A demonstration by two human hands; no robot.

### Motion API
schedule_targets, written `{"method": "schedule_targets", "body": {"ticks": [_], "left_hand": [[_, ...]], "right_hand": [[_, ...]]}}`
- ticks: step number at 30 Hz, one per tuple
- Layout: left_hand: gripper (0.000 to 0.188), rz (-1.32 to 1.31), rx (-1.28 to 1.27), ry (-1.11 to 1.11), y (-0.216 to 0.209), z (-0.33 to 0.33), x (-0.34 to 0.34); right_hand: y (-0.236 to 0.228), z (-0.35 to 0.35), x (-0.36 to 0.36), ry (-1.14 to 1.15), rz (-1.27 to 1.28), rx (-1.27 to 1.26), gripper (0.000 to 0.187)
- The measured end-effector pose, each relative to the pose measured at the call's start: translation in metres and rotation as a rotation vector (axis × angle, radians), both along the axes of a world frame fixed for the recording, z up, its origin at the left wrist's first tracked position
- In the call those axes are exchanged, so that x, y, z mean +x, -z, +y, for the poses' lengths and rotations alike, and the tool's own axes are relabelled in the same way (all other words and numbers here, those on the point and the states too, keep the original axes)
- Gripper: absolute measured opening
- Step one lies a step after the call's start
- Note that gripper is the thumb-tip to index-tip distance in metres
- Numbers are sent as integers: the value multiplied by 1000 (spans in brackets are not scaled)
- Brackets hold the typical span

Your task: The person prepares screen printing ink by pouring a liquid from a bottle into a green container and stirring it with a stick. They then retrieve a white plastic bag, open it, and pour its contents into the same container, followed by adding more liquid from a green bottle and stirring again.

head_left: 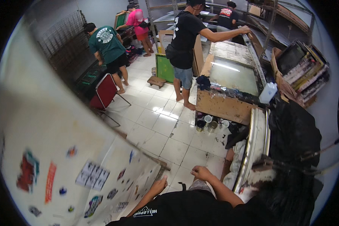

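- White tiled floor (158, 128) is filling the middle of the view, stained dark near the cans.
- Leaning along the left is a big pale board (52, 143), which is carrying colourful stickers: a red and teal one (27, 175) low at the left, an orange upright strip (50, 181) beside it, and a grey printed sheet (93, 175) further right.
- Farther off at the right, a wooden bench (224, 107) with a glass top (233, 77) is standing, ink-smeared along its near edge.
- A person in a black shirt (186, 35) is standing at that bench, one arm reaching across its far end.
- Another person in a green shirt (106, 43) is bending at the left; two more are working at the back.
- Black cloth (293, 132) is lying heaped at the right, beside a long pale padded board (252, 147).
- Stacked frames and boxes (303, 67) are sitting on the right-hand shelf.
- A red folding chair (105, 92) is standing on the tiles.
- A green framed panel (164, 68) is leaning upright behind the standing person.
- A white plastic bottle (268, 92) is resting at the bench's right corner.
- Small cans (211, 122) are clustering on the floor under the bench.
- The left hand (159, 185) is resting with fingers together on the pale board's lower edge, touching it.
- The right hand (201, 173) is hanging loosely curled, fingers bent inward, holding nothing visible, near the padded board.
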State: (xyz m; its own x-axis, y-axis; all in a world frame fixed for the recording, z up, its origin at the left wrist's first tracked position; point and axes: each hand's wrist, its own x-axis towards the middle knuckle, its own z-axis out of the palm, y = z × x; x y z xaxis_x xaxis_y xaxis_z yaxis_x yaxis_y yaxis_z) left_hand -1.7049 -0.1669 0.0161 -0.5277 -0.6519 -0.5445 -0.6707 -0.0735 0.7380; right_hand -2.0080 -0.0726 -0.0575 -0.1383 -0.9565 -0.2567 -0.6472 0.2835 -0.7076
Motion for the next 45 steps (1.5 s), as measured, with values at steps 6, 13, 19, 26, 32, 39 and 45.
{"method": "schedule_targets", "body": {"ticks": [6,13,19,26,32,39,45], "left_hand": [[62,121,-129,82,-46,-91,-121],[58,63,-263,-195,-77,-192,-182],[43,67,-440,-720,-25,-242,-175],[47,-27,-363,-1348,-22,-324,-105],[52,-109,-199,-1330,-8,-462,-73],[49,-121,-348,-869,22,-717,-100],[60,-519,-160,-605,87,-875,-75]], "right_hand": [[-62,-166,-138,32,17,16,45],[-82,-341,-150,-171,52,-7,47],[65,-437,-185,-590,366,393,50],[111,-578,-255,-950,593,595,45],[79,-798,-223,-609,378,222,32],[91,-972,-227,-466,202,85,26],[94,-1099,-242,-384,255,280,32]]}}
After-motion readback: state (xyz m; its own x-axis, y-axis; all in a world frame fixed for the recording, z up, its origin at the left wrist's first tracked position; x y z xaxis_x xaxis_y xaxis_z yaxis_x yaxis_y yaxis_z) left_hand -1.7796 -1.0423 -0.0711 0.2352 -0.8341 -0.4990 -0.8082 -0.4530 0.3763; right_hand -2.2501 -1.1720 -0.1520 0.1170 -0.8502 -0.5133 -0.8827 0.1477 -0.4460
